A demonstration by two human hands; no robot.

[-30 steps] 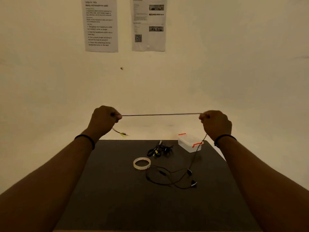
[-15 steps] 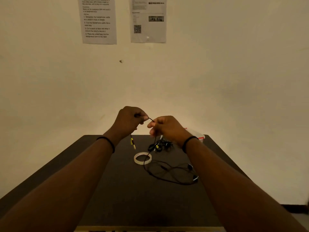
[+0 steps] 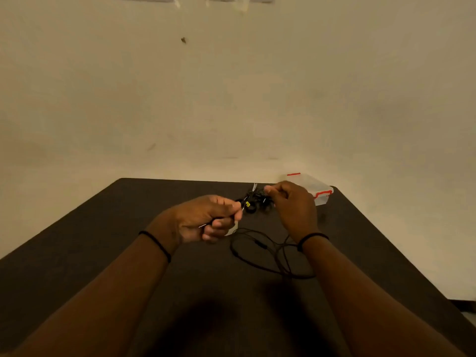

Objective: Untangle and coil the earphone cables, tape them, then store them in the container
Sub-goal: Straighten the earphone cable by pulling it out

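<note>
— Both hands have dropped toward the table. Left hand curls round the earphone cable at its plug end; right hand is loosely curled — pinching cable or not, I can't tell.
— Step?
— Coiling, I'd judge. Most cable lies slack on the table, the container beyond. Next: wind even loops.

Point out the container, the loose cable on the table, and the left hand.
container point(image 3: 320, 192): head view, clear side wall by the red latch.
cable point(image 3: 235, 252): head view, left bend of the loop.
left hand point(image 3: 206, 219): head view, back of the hand.
</note>
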